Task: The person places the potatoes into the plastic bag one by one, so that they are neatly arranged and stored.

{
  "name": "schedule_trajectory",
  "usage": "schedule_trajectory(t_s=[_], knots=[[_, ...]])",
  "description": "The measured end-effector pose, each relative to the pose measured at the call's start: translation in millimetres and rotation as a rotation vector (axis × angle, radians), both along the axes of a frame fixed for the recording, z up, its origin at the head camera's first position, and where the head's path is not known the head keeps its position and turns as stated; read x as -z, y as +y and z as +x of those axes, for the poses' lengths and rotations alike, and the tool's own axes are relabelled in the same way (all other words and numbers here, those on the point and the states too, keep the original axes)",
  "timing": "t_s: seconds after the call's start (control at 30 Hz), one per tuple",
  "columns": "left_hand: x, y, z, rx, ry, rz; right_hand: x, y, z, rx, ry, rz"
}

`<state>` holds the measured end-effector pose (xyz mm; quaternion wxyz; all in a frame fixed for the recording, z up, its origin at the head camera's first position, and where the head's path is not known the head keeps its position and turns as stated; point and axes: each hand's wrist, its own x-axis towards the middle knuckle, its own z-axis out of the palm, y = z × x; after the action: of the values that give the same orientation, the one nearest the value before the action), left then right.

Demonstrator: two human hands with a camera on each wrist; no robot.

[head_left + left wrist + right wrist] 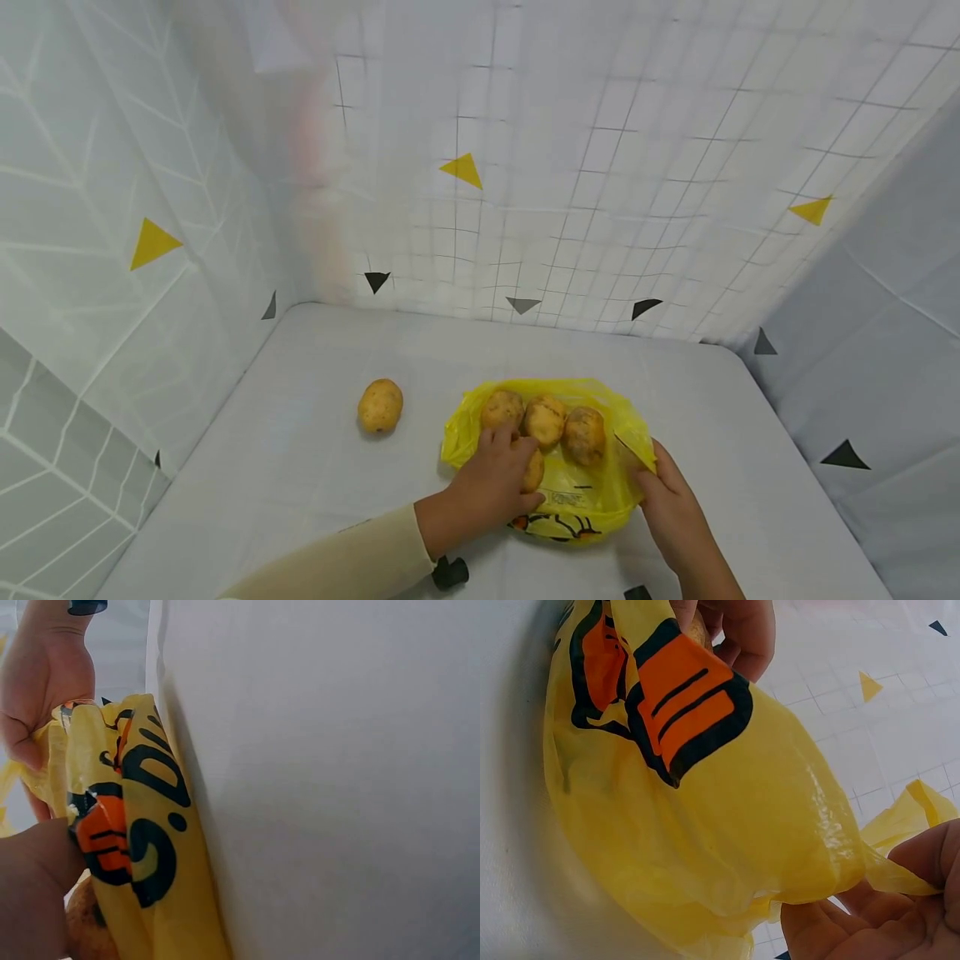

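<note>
A yellow plastic bag with black and orange print lies wide open on the table, several potatoes inside. My left hand reaches into its left side and grips a potato, partly hidden under the fingers. Behind that potato are others: one at the left, a middle potato and a right potato. At the bag's right edge, my right hand pinches the rim between thumb and fingers; the right wrist view shows the plastic caught there.
One loose potato sits on the white table, left of the bag. Dark objects lie near the front edge, one below the left wrist and another near the right arm. White sheeting encloses the table's back and sides.
</note>
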<state>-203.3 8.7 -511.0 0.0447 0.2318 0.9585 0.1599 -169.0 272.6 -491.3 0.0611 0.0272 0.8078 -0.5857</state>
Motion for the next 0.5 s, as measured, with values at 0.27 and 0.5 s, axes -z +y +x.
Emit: schedule_trajectory(t_s=[0.27,0.5], knots=[[-8.3,-7.4,2.2,-0.007,0.000,0.016,-1.6,-2.5,-0.7,0.005,-0.021,0.013],[-10.4,-13.3,0.4,-0.008,0.010,0.073,-4.5,-3.9,0.3,0.030,-0.048,-0.005]])
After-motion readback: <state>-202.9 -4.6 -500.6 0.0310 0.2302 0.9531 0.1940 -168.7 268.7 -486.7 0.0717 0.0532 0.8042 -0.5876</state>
